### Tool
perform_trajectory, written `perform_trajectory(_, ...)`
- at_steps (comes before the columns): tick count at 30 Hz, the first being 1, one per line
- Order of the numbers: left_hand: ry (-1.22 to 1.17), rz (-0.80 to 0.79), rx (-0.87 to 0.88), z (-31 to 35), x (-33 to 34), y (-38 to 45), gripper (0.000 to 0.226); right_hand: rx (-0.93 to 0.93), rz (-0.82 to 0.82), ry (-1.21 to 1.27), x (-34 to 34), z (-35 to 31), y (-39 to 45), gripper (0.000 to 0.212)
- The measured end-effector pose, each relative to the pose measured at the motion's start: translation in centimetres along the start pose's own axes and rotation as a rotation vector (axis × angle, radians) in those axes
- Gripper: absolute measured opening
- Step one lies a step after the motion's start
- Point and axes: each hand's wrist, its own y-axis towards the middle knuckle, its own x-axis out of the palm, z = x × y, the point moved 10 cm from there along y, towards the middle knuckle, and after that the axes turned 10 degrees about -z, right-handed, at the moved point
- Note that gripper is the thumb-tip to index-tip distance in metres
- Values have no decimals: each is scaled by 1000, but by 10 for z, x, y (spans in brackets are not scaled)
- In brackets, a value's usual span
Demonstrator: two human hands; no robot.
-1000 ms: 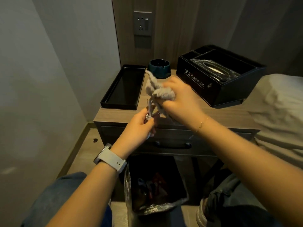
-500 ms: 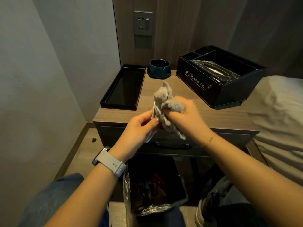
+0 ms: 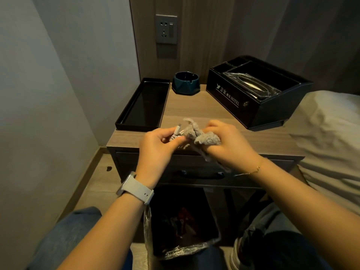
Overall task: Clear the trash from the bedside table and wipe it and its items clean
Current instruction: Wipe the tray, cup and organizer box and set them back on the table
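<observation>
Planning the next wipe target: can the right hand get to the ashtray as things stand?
Probably yes. The ashtray stands alone at the back of the bedside table, with bare tabletop between it and the right hand. That hand already grips the grey cloth, and nothing stands in its way.

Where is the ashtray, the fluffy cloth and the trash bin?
ashtray (image 3: 186,82): head view, on its blue front wall.
grey cloth (image 3: 207,138): head view, on the bunched part above the right fingers.
trash bin (image 3: 187,249): head view, on its plastic-lined near rim.
</observation>
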Motion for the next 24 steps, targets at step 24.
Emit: perform_trajectory(24, 916, 49, -285, -49, -83, 180, 33, 169, -119, -306, 18, 80, 68, 68)
